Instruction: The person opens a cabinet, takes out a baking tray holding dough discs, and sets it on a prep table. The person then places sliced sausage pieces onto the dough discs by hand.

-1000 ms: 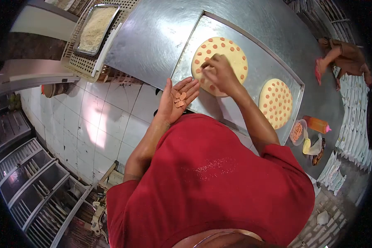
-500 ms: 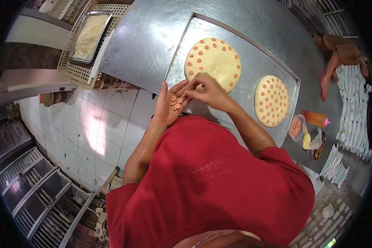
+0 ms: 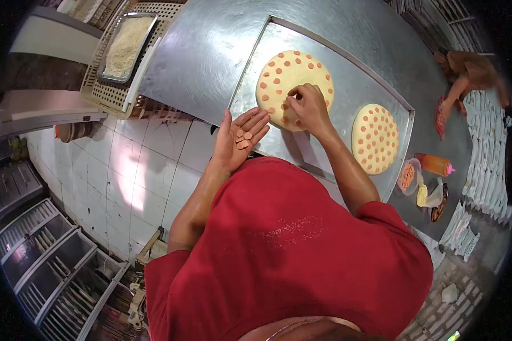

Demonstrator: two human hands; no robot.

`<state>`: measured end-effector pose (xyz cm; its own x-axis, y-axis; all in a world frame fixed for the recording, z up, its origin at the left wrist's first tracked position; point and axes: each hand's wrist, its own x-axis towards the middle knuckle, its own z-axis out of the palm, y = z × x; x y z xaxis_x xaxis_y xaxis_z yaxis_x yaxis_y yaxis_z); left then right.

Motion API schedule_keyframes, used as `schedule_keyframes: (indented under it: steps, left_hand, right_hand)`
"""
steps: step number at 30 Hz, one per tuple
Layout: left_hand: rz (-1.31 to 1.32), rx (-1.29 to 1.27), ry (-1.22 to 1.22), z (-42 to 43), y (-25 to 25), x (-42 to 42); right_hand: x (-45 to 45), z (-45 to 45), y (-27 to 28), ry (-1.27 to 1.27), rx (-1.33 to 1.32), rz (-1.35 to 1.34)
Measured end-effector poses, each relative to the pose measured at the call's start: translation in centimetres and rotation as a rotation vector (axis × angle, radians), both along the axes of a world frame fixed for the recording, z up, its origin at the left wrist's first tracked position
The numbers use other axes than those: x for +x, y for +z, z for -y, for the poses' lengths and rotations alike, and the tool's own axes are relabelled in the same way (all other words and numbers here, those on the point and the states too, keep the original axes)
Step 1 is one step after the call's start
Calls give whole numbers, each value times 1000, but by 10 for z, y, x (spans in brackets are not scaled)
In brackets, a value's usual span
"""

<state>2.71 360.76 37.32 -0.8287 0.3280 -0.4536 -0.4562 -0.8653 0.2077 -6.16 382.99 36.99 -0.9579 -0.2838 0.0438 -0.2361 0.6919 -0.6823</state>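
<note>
My left hand is palm up with its fingers stretched out. Several small round sausage slices rest loose on that palm, beside the tray's near edge. Over a round flat dough my right hand is closed in a pinch, and what sits between its fingertips is hidden. Slices dot this dough around its rim and partly inside; the hand covers some of its lower right. A second round dough, dotted all over with slices, lies to the right on the same metal tray.
On the steel table, right of the tray, are a bowl of orange bits, a sauce bottle and a yellow-filled bag. Another person's arm reaches in at far right. A pan of pale shreds stands on a crate.
My right hand has moved from beside my left palm up and right, over the near part of the left dough. The left hand has barely moved.
</note>
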Motion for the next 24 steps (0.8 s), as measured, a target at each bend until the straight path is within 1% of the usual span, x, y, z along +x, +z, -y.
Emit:
schedule_keyframes:
  steps: [2,4,6,8,9,13,16,17,19,20,23,24]
  left_hand:
    - [17,-9,0,-1,0,1]
    - [-13,0,-31,3,-12,4]
    - [-90,23,-99,5,-23,4]
    - [-73,10,-93,3,-18,3]
    - [-54,-4,-84,1,-15,2]
    - [-19,-34,-78,-4,-8,5]
    - [-7,-20,-60,-8,-5,2]
    - [1,-3,-40,-8,-4,2]
    - [9,15,-23,-9,-4,3]
    - [6,11,-32,-9,-4,4]
    - [-3,0,-53,-10,-3,4]
    - [-6,-5,-51,-11,-2,4]
  right_hand:
    - [9,10,15,-2,-31,-1]
    - [23,24,28,341,-132,11]
    - [37,39,33,381,-148,-37]
    - [47,48,36,475,-177,-134]
    - [49,48,37,475,-177,-135]
    - [52,39,34,454,-169,-68]
    - [42,13,18,129,-366,256]
    - [36,2,14,128,-365,256]
    - [20,-22,8,-56,-219,300]
    - [17,-29,3,-59,-219,300]
    - [13,-40,-8,-41,-27,289]
    - [14,-42,-10,-42,-27,288]
